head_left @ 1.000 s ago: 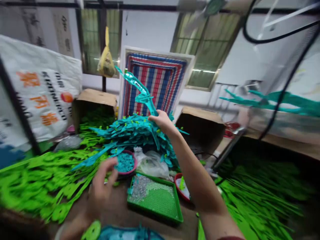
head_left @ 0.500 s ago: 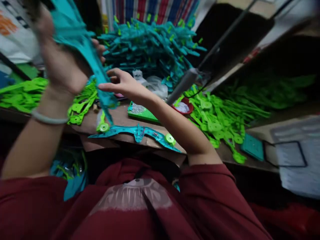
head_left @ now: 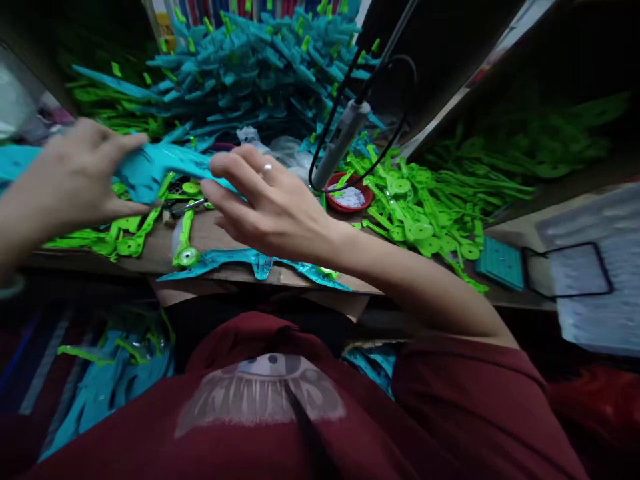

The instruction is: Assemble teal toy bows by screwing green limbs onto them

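A long teal piece (head_left: 145,173) is held above the surface (head_left: 210,233) at the left of the frame, stretching from the left edge towards the centre. It is gripped by the left hand (head_left: 83,173), with the thumb placed below and the fingers above. Its right end is met by the right hand (head_left: 275,200), whose fingers are bent; whether they are closed firmly on it cannot be told. A ring (head_left: 267,171) is worn on the right hand. Below, near the front edge, a bow-shaped teal part (head_left: 263,265) is laid flat, with a green arm with a round disc (head_left: 187,255) just beside its left half. Right of centre, a red bowl (head_left: 345,209) is filled with small white pieces (head_left: 349,196), and a grey cylindrical tool (head_left: 343,143) is seen in front of it, with a black cord (head_left: 411,73) looped around. Green parts (head_left: 420,223) are heaped to the right, beside a teal block (head_left: 500,263). Across the upper centre, a large heap of teal parts (head_left: 250,73) is piled.
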### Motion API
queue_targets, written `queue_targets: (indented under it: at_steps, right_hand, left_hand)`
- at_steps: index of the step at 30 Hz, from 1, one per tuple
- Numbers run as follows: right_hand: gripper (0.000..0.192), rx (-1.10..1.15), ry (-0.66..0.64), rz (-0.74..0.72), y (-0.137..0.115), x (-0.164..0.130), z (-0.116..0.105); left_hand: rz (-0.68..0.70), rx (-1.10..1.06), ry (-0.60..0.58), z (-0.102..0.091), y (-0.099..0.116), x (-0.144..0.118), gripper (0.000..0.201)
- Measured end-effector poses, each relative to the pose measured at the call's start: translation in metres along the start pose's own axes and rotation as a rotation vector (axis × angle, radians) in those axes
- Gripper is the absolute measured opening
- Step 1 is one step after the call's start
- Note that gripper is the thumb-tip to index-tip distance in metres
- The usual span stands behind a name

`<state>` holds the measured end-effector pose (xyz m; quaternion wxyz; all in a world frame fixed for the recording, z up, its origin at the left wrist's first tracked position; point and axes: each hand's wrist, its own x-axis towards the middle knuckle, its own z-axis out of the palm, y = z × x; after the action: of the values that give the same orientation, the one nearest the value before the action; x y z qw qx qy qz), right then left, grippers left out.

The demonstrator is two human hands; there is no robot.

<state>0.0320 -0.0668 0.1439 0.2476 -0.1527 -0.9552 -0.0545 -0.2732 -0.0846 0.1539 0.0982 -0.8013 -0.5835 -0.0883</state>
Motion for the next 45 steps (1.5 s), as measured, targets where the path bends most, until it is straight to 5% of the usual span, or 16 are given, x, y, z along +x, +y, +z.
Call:
queue_targets:
  at_steps: [3, 8, 13, 17, 18, 22, 24, 28, 33, 37, 45]
  right_hand:
    - [0.044, 0.002, -0.052, 0.074, 0.0, 0.016, 0.021]
    - [0.066, 0.156, -0.228, 0.209, 0.019, 0.003, 0.051]
    - [0.053, 0.275, -0.152, 0.391, 0.046, -0.036, 0.054]
    - [0.05, 0.236, -0.106, 0.501, 0.062, -0.081, 0.051]
    - [0.05, 0.224, -0.108, 0.52, 0.065, -0.092, 0.051]
    - [0.05, 0.247, -0.217, 0.533, 0.073, -0.121, 0.051]
    - [0.05, 0.267, -0.284, 0.506, 0.072, -0.129, 0.054]
    - [0.049, 0.272, -0.364, 0.416, 0.069, -0.14, 0.066]
    - [0.048, 0.327, -0.466, 0.307, 0.061, -0.138, 0.086]
    - [0.049, 0.371, -0.521, 0.29, 0.052, -0.127, 0.097]
    - [0.049, 0.333, -0.564, 0.287, 0.046, -0.115, 0.104]
  left_hand:
    - [0.159, 0.11, -0.097, 0.02, 0.039, -0.004, 0.085]
    - [0.226, -0.011, 0.011, 0.049, 0.071, 0.012, 0.077]
    - [0.323, -0.207, 0.265, 0.074, 0.089, 0.022, 0.069]
    - [0.332, -0.233, 0.606, 0.109, 0.136, -0.016, 0.049]
    - [0.314, -0.252, 0.605, 0.121, 0.151, -0.029, 0.043]
    - [0.202, -0.26, 0.297, 0.166, 0.204, -0.067, 0.03]
    - [0.132, -0.312, 0.285, 0.178, 0.216, -0.077, 0.029]
    - [-0.006, -0.475, 0.511, 0.184, 0.209, -0.106, 0.03]
    - [-0.637, -0.689, 0.76, 0.194, 0.186, -0.163, 0.036]
    - [-1.02, -0.806, 0.839, 0.209, 0.165, -0.181, 0.036]
    - [-1.181, -1.134, 0.897, 0.219, 0.145, -0.17, 0.035]
